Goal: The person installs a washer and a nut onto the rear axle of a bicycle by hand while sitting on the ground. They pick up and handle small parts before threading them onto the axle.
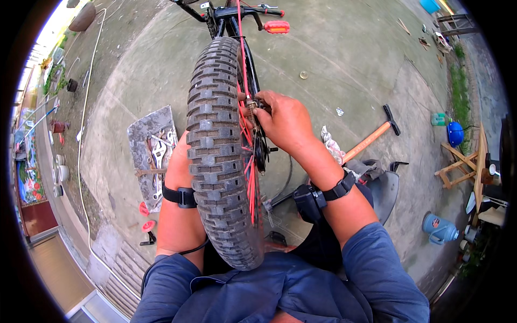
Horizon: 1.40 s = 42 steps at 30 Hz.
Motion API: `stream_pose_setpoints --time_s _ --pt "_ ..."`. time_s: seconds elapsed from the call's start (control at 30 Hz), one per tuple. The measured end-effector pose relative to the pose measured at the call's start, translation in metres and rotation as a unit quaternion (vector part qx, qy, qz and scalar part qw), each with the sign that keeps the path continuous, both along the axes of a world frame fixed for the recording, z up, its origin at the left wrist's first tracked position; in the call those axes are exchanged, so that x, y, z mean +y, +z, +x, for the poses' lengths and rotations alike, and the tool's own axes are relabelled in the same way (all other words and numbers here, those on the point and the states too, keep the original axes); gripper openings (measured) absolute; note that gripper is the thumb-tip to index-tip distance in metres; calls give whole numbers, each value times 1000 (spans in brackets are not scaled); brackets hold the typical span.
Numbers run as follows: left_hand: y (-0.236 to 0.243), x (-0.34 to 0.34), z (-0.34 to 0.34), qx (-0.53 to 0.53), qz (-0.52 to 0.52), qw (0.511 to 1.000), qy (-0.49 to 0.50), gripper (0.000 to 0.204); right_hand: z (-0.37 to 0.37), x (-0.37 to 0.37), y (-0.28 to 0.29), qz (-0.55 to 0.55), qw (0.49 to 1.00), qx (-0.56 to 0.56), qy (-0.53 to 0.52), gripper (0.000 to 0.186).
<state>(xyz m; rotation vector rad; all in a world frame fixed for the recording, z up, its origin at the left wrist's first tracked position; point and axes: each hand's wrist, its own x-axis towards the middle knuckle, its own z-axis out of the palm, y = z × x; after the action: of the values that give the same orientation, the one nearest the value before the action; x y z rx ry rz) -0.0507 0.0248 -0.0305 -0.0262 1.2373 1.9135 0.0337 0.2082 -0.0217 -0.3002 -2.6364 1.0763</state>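
An upturned bicycle's knobby black tire [216, 140] stands upright before me, with red spokes [251, 185] on its right side. My right hand [284, 118] is closed in a pinch on a small metal fitting [251, 104] with a spring, beside the tire. A red cable [242, 59] runs up from that fitting along the black frame. My left forearm [179, 215] passes on the left of the wheel. Most of my left hand is hidden behind the tire; only some fingers [242, 102] show by the fitting, and their grip cannot be made out.
On the left lies a grey metal tray [134, 132] with wrenches [159, 151]. To the right are a wooden-handled hammer [369, 140] and a rag [332, 144]. A red pedal [277, 27] sticks out at the far end. A blue jug [439, 229] stands at far right; a hose [86, 107] crosses the left.
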Motion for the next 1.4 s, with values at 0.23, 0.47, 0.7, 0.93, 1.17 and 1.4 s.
stream_pose_setpoints --time_s 0.23,0.47,0.7,0.93,1.17,1.4 --pt "-3 0 -1 -7 -23 999 24 44 0 -7 -11 37 996 72 -21 21" --pt "10 11 4 79 -65 995 5 48 -2 -10 -10 64 997 40 -28 19" --pt "28 10 9 148 -75 986 -25 54 -4 -12 -13 49 996 68 -35 18" --pt "41 11 12 189 -65 979 -45 59 -2 -10 -13 47 997 57 -33 18" --pt "51 16 16 218 -47 973 -54 65 0 -11 -10 34 997 53 -35 19" --pt "31 14 6 182 -118 974 -62 63 7 -11 -11 -4 996 78 -35 23"
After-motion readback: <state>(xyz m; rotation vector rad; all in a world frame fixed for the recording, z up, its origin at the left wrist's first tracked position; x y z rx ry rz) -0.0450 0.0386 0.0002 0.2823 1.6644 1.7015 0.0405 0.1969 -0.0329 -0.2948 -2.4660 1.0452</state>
